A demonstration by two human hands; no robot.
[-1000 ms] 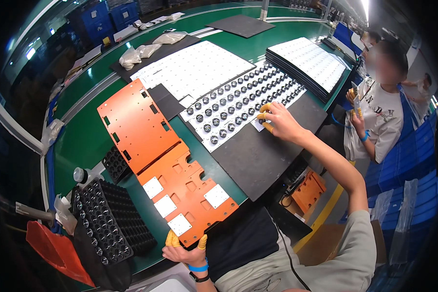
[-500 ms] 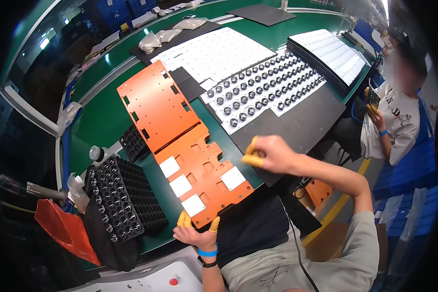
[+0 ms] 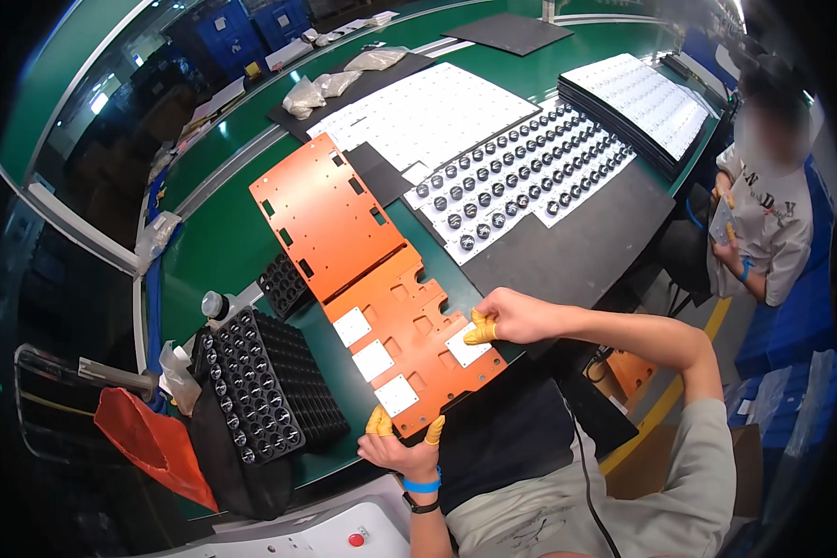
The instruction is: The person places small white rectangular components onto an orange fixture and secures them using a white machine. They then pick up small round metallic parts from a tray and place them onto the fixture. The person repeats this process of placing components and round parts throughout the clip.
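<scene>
An orange two-panel fixture plate lies across the bench, its far panel solid-looking with small slots. White square boards sit on the near panel: three along its left side, such as the middle board, and one board at the right. My left hand, in yellow finger cots, grips the plate's near edge, thumb and fingers apart around the corner. My right hand, also with yellow finger cots, has its fingers pinched together at the upper corner of the right board, partly covering it.
Black trays of round lenses are stacked at left. Beyond the fixture, a white sheet with rows of black round parts lies on a black mat. White panels are stacked at far right. A co-worker sits at right.
My right hand has come down and toward the right-hand white board, and its fingers now touch it. My left hand stays on the plate edge. The whole view has shifted slightly.
</scene>
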